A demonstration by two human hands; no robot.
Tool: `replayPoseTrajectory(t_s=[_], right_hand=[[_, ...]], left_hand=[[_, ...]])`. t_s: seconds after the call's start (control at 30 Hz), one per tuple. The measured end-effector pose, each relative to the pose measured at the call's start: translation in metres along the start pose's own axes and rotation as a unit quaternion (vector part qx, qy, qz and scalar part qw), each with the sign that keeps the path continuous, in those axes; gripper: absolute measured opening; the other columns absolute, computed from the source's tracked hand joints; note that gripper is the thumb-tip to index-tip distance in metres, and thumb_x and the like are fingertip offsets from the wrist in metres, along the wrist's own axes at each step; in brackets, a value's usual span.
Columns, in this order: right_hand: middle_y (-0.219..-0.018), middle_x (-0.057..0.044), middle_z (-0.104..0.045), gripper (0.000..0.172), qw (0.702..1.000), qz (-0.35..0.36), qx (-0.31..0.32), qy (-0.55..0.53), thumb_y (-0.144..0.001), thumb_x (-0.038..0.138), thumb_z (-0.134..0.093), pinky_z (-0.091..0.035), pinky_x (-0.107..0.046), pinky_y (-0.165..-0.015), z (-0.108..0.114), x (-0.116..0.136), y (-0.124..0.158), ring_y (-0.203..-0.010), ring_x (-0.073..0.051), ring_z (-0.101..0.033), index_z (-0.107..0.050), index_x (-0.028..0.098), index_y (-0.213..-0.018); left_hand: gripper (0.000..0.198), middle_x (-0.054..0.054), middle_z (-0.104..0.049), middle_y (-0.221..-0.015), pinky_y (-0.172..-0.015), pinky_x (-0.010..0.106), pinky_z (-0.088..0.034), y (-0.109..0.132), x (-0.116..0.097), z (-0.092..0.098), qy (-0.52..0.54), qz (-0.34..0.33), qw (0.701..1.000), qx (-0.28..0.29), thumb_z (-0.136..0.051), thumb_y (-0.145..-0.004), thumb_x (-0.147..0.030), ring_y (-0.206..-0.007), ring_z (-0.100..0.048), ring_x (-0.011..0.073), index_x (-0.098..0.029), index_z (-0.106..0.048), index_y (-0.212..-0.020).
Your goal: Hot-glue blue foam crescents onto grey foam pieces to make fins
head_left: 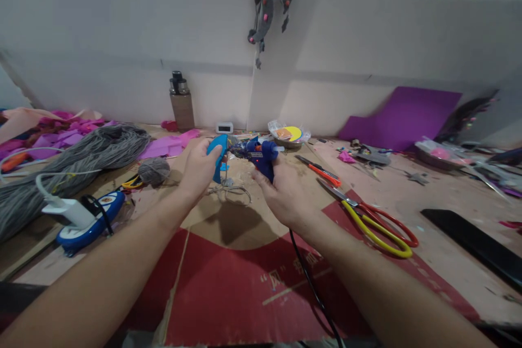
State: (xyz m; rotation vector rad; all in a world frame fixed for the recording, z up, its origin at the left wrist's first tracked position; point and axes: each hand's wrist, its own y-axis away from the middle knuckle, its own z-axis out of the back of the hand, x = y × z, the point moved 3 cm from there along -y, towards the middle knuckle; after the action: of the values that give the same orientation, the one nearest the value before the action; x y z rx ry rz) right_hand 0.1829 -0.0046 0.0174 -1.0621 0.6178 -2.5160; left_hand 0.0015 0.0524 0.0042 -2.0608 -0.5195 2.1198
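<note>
My left hand [198, 166] pinches a curved bright-blue piece [216, 153], apparently felt or foam, above the middle of the cardboard. My right hand [279, 187] is wrapped round the handle of a blue hot glue gun [263, 155]. Its nozzle points left and comes up to the blue piece; whether the two touch I cannot tell. A clear glue stick pokes out of the gun's back end, and a black cord runs down from it. Grey yarn strands [236, 191] hang or lie just beneath the blue piece.
Red-printed cardboard [228, 293] covers the table's front. To the right lie red-and-yellow scissors [367, 220], a red-handled cutting tool [324, 173] and a black phone-like slab [468, 242]. On the left are a blue power strip [92, 228], a yarn ball [154, 171] and a grey yarn hank [89, 155].
</note>
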Motion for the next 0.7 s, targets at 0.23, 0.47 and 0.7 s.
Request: replayPoseTrajectory(t_s=[0.23,0.47,0.7], right_hand=[[-0.095,-0.015,-0.069,0.033,1.0,-0.013,-0.023,0.014,-0.089,0.029,-0.051,-0.046,-0.038,-0.069,0.008,-0.002,-0.004,-0.081,-0.028,-0.064,-0.054,0.015,-0.118],[-0.101,-0.016,-0.068,0.033,0.999,-0.006,-0.041,0.023,-0.089,0.028,-0.051,-0.047,-0.037,-0.073,0.013,0.0,-0.005,-0.086,-0.028,-0.064,-0.055,0.014,-0.118],[-0.093,-0.013,-0.069,0.03,1.0,-0.008,-0.026,0.015,-0.088,0.029,-0.051,-0.045,-0.035,-0.066,0.007,-0.001,-0.003,-0.077,-0.026,-0.063,-0.056,0.015,-0.114]], left_hand=[[0.014,0.0,-0.061,-0.07,-0.055,0.022,-0.045,0.006,0.001,-0.006,-0.023,-0.005,0.999,0.028,-0.059,-0.082,-0.03,-0.059,-0.056,0.0122,-0.018,-0.061,-0.087],[0.012,0.0,-0.061,-0.068,-0.054,0.021,-0.044,0.009,-0.001,-0.008,-0.045,-0.008,0.998,0.033,-0.058,-0.083,-0.03,-0.06,-0.057,0.013,-0.018,-0.059,-0.084],[0.014,0.001,-0.062,-0.07,-0.057,0.022,-0.047,0.003,0.0,-0.003,-0.012,-0.009,1.0,0.019,-0.061,-0.081,-0.028,-0.058,-0.056,0.0118,-0.017,-0.063,-0.089]])
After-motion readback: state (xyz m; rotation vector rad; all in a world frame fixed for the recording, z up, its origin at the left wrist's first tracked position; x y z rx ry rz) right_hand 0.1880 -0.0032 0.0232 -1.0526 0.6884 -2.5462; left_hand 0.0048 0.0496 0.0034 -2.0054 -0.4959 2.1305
